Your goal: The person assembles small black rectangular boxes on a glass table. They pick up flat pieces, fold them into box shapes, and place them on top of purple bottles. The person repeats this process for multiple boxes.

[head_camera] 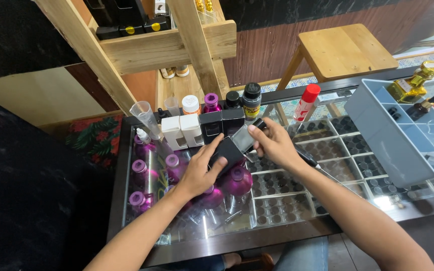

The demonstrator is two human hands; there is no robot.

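Where hands [237,155] meet: bottles [229,103] behind.

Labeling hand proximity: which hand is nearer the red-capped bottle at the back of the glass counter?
Right. The right hand lies just below-left of the red-capped bottle, gripping the end of a black box. The left hand is farther left, on the box's other side.

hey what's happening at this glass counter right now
A person sits at a glass counter and handles a small black box with both hands. The left hand grips the box body, and the right hand holds its opened end, where a dark bottle shows. Just behind stand two white boxes and two black boxes. Purple bottles sit under the glass, and a grey tray sits on the right.
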